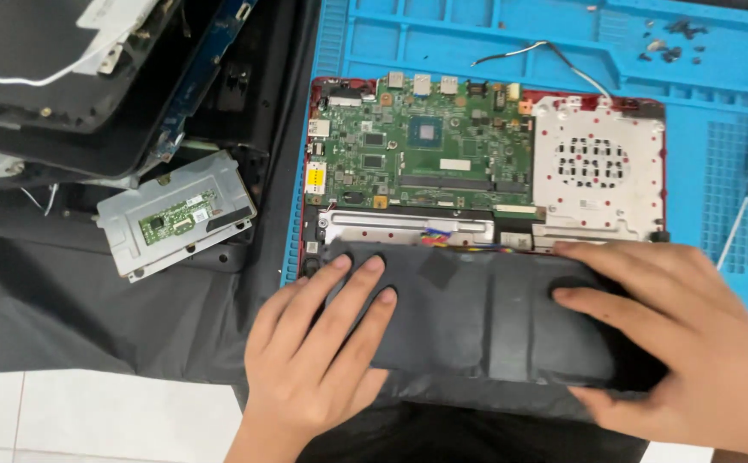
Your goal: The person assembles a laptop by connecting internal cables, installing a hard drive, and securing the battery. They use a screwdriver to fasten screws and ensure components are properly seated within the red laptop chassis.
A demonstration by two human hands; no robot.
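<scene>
Left hand (pixel 318 356) lies flat, fingers spread and extended, pressing the near left part of the black laptop battery (pixel 477 321); right hand (pixel 678 339) curls over the battery's right end, thumb under the near edge and fingers on top, seemingly clasped on it. The battery sits along the near edge of the opened red laptop chassis (pixel 309 154), just below the green motherboard (pixel 421 146) and the perforated metal drive bracket (pixel 597 167), with coloured wires meeting it at its far edge. A blue repair mat (pixel 717 154) carries the chassis. Left of it rests a touchpad module (pixel 177 214) beside stacked dark panels (pixel 65 86). Both hands hide the battery's ends, and its connector is hard to make out.
</scene>
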